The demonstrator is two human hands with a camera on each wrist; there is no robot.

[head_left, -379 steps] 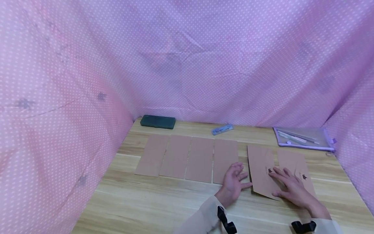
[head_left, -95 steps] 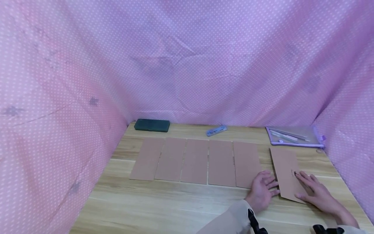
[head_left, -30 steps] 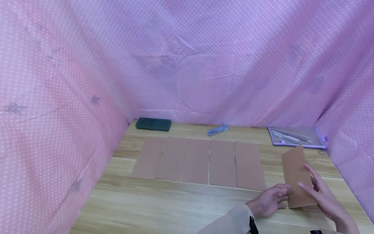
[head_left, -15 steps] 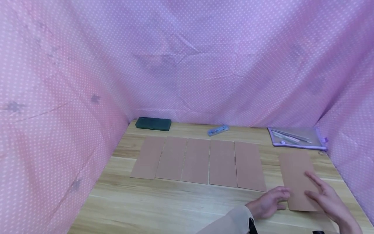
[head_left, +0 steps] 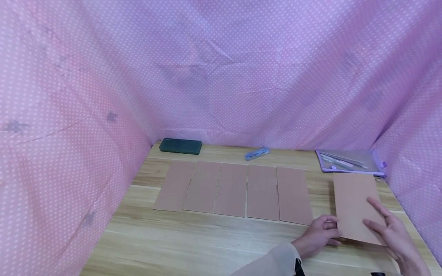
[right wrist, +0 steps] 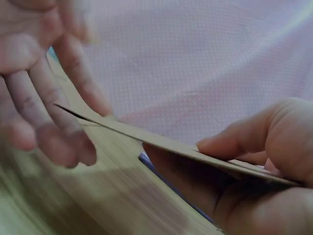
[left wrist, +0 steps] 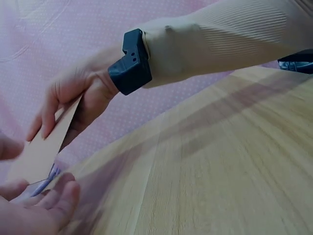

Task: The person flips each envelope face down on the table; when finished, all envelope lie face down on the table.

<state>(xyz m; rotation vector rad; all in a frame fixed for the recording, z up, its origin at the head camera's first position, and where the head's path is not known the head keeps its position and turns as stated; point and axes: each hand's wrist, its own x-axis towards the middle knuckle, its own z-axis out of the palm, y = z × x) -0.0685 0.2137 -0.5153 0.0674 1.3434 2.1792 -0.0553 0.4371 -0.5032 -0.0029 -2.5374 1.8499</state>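
Note:
In the head view, my right hand (head_left: 397, 234) holds a thin brown kraft-cover notebook (head_left: 357, 203) above the right side of the table, its plain face toward me. The right wrist view shows the right thumb (right wrist: 239, 134) on one face of the notebook (right wrist: 161, 139) and fingers on the other. My left hand (head_left: 317, 235) is at the notebook's lower left edge, and a fingertip meets or nearly meets that edge. Its fingers (right wrist: 54, 115) are only slightly bent. Several similar notebooks (head_left: 232, 189) lie plain side up in a row to the left.
Along the back of the wooden table (head_left: 165, 241) lie a dark green case (head_left: 180, 146), a small blue item (head_left: 257, 153) and a purple-edged clear zip pouch (head_left: 348, 161) with pens. Pink dotted cloth (head_left: 221, 76) hangs behind and at both sides.
The notebook at the right has been lifted and turned from its logo side to its plain side, with its far end now raised. Earlier, a fifth notebook joined the row.

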